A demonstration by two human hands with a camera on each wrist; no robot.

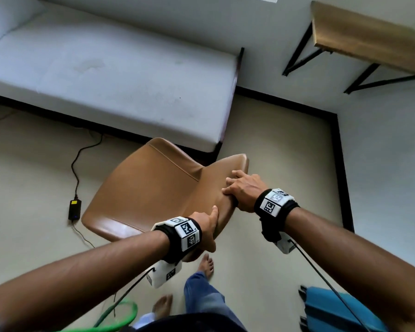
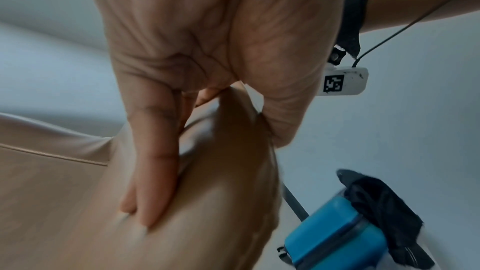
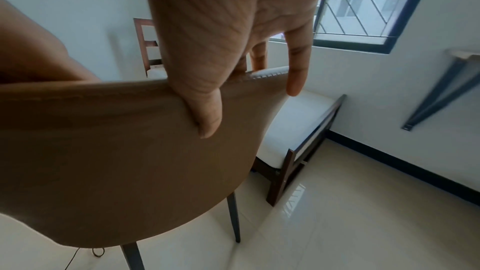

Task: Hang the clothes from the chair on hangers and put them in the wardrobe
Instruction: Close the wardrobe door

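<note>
At 6 o'clock in the head view, the person's bare feet and blue trouser leg (image 1: pixel 203 295) stood on the pale tiled floor (image 1: pixel 34 176), with a green loop (image 1: pixel 127 315) at 7 o'clock and a blue object (image 1: pixel 326 305) at 5 o'clock; what either one was could not be told.

Just beyond, both hands held the backrest of the tan leather-look padded chair (image 1: pixel 149 188). The left hand (image 1: pixel 207 226) clasped the near end of the rim, thumb laid along the inner face and the other fingers wrapped behind. The right hand (image 1: pixel 243 190) gripped the rim further along, fingers draped over the front and thumb (image 3: pixel 207 114) pressed on the rear face. A two-handed hold on the rim suggested the chair was being steadied or shifted.

The chair seat was bare; no clothes, hangers or wardrobe showed in any view, so their location could not be told.

At 9 o'clock a black power adapter (image 1: pixel 74 209) lay on the floor. At 11 o'clock stood a white-mattressed bed (image 1: pixel 106 68); at 1 o'clock, a wall-mounted wooden shelf (image 1: pixel 369 37).
</note>
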